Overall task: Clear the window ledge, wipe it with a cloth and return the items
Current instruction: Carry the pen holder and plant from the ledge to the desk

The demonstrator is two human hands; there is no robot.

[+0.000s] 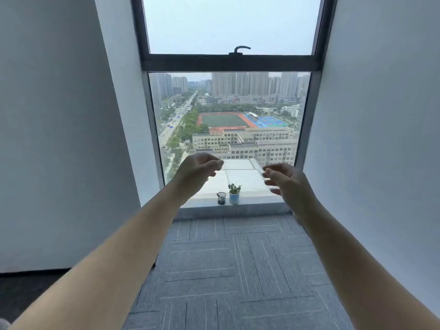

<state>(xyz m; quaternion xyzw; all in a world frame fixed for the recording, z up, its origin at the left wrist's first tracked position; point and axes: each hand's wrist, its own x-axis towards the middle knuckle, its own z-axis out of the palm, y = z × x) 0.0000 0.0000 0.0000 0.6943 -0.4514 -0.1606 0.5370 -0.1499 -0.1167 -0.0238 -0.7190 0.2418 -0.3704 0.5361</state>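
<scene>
Head view, near to far: your two bare forearms stretch out over the grey carpet tiles (pixel 238 270), both raised in front of the lower window pane (pixel 228 129), well short of the ledge. Your left hand (pixel 198 170) has fingers curled loosely inward, thumb and fingertips close together, nothing visibly held. Your right hand (pixel 289 181) is half open, fingers bent and slightly blurred, also empty as far as the view shows. No cloth in sight in either hand or on the floor. Past the hands, the window ledge (pixel 259 201) runs low along the foot of the glass, just above the carpet. Two items stand on it near the middle, just beside each other: a small glass beaker (pixel 221 198) with something dark in the bottom on the left, and a small potted plant (pixel 234 195) in a pale blue-and-white pot on the right, both upright. They likely sit there for daylight. Judging by this, clearing hasn't started; both items are untouched. The hands are spread roughly either side of the pair, which suggests a two-handed reach, one item each. Beyond, a dark window frame (pixel 231 61) with a handle (pixel 240 50) on the upper sash.
</scene>
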